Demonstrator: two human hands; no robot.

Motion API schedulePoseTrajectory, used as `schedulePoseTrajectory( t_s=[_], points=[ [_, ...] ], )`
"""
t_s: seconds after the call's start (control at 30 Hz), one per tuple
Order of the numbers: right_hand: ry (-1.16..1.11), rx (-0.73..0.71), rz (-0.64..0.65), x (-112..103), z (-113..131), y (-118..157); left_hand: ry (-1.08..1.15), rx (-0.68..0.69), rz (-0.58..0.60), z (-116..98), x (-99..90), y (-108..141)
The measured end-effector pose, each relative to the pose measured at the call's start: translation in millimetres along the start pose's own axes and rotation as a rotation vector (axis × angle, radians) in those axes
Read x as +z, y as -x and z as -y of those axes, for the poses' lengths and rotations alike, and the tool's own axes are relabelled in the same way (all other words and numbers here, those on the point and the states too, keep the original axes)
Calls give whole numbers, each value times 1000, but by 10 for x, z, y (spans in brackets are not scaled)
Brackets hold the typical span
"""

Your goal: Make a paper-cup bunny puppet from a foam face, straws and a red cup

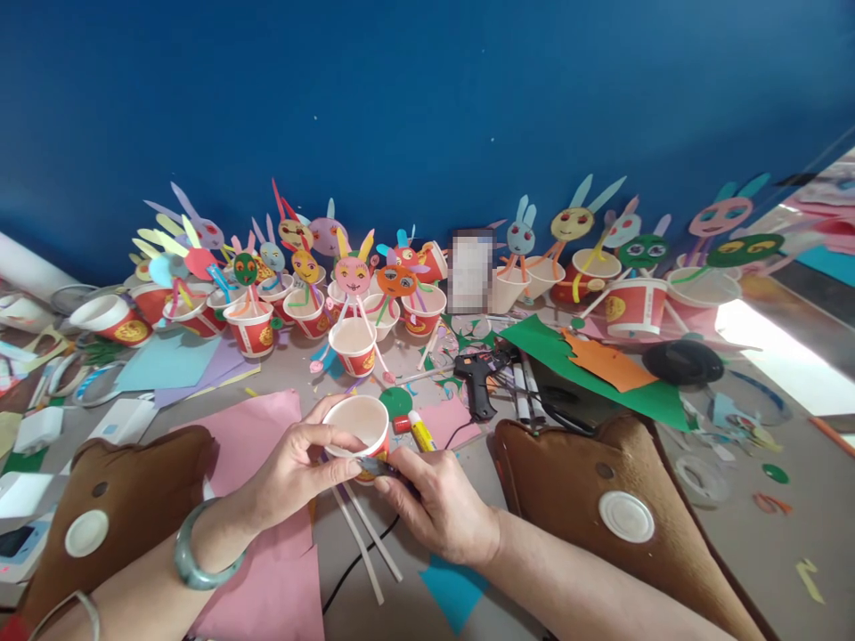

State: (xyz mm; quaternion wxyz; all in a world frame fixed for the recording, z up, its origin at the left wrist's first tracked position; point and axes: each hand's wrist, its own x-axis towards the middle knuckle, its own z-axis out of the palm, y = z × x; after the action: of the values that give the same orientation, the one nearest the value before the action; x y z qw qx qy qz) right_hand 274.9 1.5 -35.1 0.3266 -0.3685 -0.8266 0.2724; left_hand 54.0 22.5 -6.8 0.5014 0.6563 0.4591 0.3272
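A red and white paper cup (357, 417) stands tilted in front of me, its mouth facing up. My left hand (304, 458) grips its rim, fingers over the edge and thumb outside. In my right hand (434, 499) is a small dark tool with a metallic tip (374, 466), which meets the cup's near side by my left thumb. My fingers hide most of the tool, so its kind is unclear. Two white paper sticks (370, 539) slant down below the cup. Behind the cup lie a green paper disc (396, 401) and a yellow glue stick (420, 432).
Several paper-cup figures with animal faces (353, 274) line the blue wall (427, 107). A black glue gun (476, 383) lies right of centre, its cable running toward me. Pink paper (257, 570) is at left, green sheets (601, 374) at right. Brown cushions (574, 481) flank my arms.
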Motion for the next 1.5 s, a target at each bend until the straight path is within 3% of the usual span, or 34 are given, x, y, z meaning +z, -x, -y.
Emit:
schedulePoseTrajectory(
  t_s=[0.8, 1.0, 1.17, 1.5],
  points=[
    [-19, 26, 42, -22, 44, -21, 36, 9, -37, -3, 28, 21],
    [-45, 61, 41, -21, 55, -31, 103, 90, -102, 59, 66, -10],
    [-72, 89, 15, -9, 75, -55, 132, 35, -74, 26, 38, -21],
    [2, 110, -64, 14, 54, -42, 425, 27, -26, -95, -21, -9]
  ],
)
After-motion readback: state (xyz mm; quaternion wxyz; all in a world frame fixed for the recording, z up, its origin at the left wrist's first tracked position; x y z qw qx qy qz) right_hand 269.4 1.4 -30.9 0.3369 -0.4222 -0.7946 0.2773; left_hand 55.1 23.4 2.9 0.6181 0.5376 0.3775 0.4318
